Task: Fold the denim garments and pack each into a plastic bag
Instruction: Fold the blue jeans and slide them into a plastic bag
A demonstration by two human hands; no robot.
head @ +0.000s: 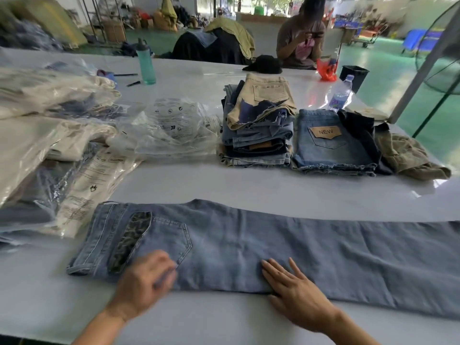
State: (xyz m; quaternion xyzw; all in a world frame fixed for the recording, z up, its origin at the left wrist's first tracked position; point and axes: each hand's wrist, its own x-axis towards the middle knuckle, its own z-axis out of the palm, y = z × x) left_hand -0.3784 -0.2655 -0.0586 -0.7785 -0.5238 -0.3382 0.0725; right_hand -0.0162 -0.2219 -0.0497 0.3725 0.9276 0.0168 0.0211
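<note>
While the right hand (296, 292) presses flat on the jeans (249, 247) to pin them, the blurred left hand (146, 282) (grip unclear) works near the waistband, probably smoothing before folding.

The jeans (249, 247) are faded blue denim, matt, with a woven grain and a dark patterned cloth patch (129, 241) at the waistband. The bench (224, 185) is white, smooth and glossy. The plastic bags (171, 125) are clear, crinkled, shiny film. The folded shorts (331, 143) have frayed hems and a tan leather-like label (326, 132).
</note>
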